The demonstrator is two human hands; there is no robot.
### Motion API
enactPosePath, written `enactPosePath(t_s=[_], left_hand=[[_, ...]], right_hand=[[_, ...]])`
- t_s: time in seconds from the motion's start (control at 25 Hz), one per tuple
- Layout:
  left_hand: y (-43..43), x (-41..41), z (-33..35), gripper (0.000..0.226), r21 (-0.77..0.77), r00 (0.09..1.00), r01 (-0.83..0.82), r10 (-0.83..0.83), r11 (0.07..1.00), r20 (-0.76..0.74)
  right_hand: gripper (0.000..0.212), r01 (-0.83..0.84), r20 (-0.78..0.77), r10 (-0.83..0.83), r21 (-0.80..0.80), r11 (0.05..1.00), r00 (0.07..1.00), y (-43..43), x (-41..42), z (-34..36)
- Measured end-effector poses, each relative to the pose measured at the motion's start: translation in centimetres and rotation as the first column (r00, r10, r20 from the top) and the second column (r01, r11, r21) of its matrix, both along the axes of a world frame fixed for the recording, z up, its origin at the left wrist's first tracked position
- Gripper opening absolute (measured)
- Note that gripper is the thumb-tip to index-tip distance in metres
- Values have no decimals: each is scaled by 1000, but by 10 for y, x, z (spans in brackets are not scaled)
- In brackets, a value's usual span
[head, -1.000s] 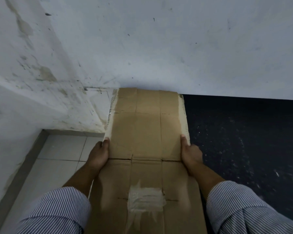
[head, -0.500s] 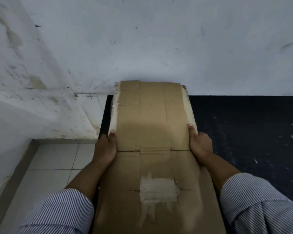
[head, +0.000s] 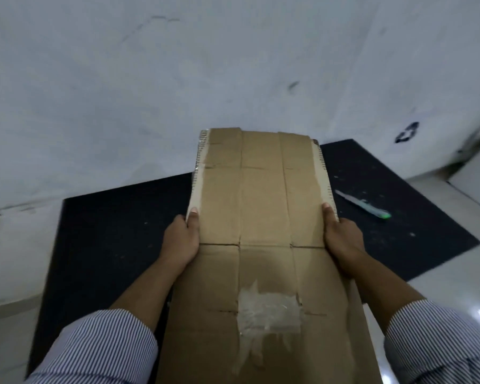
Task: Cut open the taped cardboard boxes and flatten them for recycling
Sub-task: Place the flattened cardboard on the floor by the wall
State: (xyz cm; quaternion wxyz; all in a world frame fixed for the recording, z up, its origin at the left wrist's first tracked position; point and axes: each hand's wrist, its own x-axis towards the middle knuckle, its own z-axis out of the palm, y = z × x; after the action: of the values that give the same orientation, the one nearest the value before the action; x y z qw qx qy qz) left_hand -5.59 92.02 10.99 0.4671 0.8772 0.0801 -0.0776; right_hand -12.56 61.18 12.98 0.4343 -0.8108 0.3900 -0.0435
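Centre: flattened brown cardboard box [head: 261, 203], over black rectangular floor mat [head: 108, 245], its length running away from the person. Its left edge: gripped by left hand [head: 182, 239]. Its right edge, opposite: gripped by right hand [head: 342, 239]. On the mat, right of the cardboard and apart from it: green-handled utility knife [head: 363, 207]. Under the mat: pale tiled floor [head: 455, 286]. Behind the mat: white plaster wall [head: 178, 65].

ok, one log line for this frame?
phase: flattened cardboard held | left hand: grips left edge | right hand: grips right edge | knife: on mat, right of cardboard, untouched
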Motion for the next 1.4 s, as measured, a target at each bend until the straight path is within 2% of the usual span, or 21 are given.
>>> enactPosePath(t_s=[0.24,0.44,0.68,0.96,1.2,1.32,1.4], left_hand=[[-193,-46,25,61,-27,980,198,-196,980,45],[-373,-113,26,66,-87,948,318,-318,944,16],[-554,-145,32,66,-118,890,452,-456,884,-12],[-758,-98,24,71,-187,819,561,-573,807,-17],[-939,-29,41,76,-127,744,664,-668,737,15],[-1020,-11,38,74,-115,712,697,-702,708,-7],[-1071,-2,31,71,-119,724,684,-690,720,-16]], right_hand=[[83,141,87,-139,-7,990,986,-174,-116,16],[84,266,95,-261,-44,963,961,-332,-225,34],[82,411,79,-408,-33,911,910,-478,-293,50],[80,549,61,-546,-43,835,836,-653,-278,48],[83,662,101,-656,-48,748,748,-805,-233,56],[83,682,93,-677,-53,729,730,-877,-218,51],[82,672,93,-667,-54,738,740,-931,-208,41]])
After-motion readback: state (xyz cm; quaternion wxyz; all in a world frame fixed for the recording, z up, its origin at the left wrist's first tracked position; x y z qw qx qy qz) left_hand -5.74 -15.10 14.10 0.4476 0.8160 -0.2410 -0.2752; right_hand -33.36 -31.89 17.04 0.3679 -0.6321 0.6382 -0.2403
